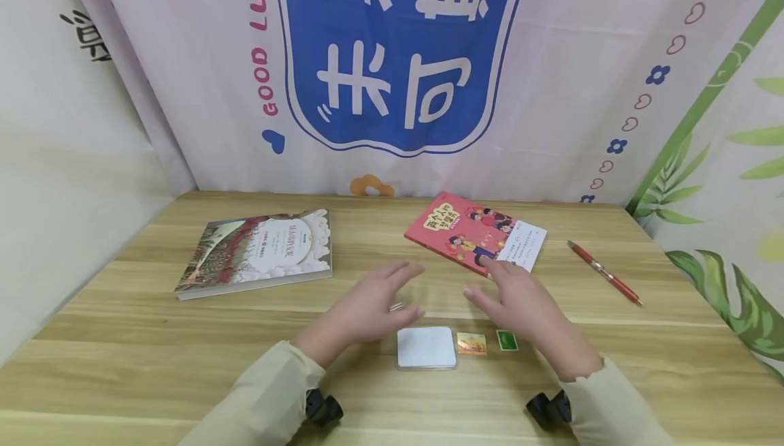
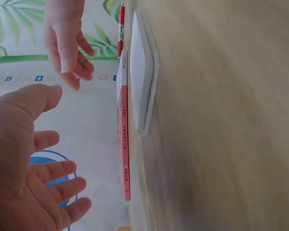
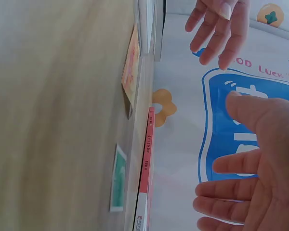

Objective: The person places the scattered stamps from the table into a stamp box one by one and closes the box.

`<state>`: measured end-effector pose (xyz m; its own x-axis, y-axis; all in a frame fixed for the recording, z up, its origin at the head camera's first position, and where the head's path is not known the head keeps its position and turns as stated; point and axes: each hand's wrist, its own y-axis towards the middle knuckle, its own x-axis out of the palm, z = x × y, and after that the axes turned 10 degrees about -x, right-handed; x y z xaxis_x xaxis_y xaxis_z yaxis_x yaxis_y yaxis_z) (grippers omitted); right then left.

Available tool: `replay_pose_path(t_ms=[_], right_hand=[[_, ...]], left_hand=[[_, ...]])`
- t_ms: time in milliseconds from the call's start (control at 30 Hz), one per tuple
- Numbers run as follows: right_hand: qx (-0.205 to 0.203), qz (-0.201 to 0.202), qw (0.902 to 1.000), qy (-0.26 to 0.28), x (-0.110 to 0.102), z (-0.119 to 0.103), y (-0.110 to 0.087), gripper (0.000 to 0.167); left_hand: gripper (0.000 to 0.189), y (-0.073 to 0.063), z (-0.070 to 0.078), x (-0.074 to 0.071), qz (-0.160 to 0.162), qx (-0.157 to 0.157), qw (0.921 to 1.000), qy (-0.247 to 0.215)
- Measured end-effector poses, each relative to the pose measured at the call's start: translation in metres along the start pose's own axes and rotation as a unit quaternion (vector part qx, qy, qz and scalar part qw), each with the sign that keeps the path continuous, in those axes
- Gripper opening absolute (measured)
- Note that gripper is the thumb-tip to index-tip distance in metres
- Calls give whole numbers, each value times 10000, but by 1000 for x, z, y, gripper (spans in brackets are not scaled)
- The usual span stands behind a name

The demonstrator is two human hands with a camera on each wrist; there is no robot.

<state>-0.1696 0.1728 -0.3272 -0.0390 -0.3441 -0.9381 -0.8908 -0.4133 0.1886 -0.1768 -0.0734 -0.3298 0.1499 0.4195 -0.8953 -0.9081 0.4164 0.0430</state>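
My left hand (image 1: 371,303) hovers above the table with its fingers spread and holds nothing. My right hand (image 1: 520,298) is also raised, palm turned toward the left one, its fingers apart and holding nothing. Below and between them lies a flat white rectangular case (image 1: 427,347) with a clear rim. To its right are an orange-yellow stamp (image 1: 471,344), slightly curled in the right wrist view, and a green stamp (image 1: 507,340) with a white border. Small pale lines (image 1: 397,307) show beside the left fingers; what they belong to is mostly hidden.
A thick book (image 1: 263,252) with a floral cover lies at the left of the wooden table (image 1: 153,364). Behind my right hand is a red book (image 1: 459,228) with a white band. A red pen (image 1: 605,273) lies at the right. Printed curtains (image 1: 551,92) border the table.
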Motion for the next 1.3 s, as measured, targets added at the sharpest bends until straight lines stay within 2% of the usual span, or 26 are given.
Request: replay_pose_path(t_ms=[133,333,500,633,1067,1300], right_hand=[[-2,-125,9999,17,-2,-1,-6,68],[-110,-280,9995,24,0,-2,-13,61],[-249,-432,9988,-34,3,-2,-18,57],[-377,-464,9982,-55,5,-1,-21,53],[-445,-777,9957,240,12,-4,-27,47],[-1016,-791,9916,123,18,-1,-31,33]], left_hand=[[61,-1,-3,1,-133,194,9996,-155],[59,-3,-5,3,-428,265,9984,-258],[59,-6,-7,5,-533,473,9970,-301],[58,-8,-11,6,-649,596,9957,-274],[53,-11,-12,11,-991,836,9915,-51],[56,-13,-13,15,-1123,881,9897,59]])
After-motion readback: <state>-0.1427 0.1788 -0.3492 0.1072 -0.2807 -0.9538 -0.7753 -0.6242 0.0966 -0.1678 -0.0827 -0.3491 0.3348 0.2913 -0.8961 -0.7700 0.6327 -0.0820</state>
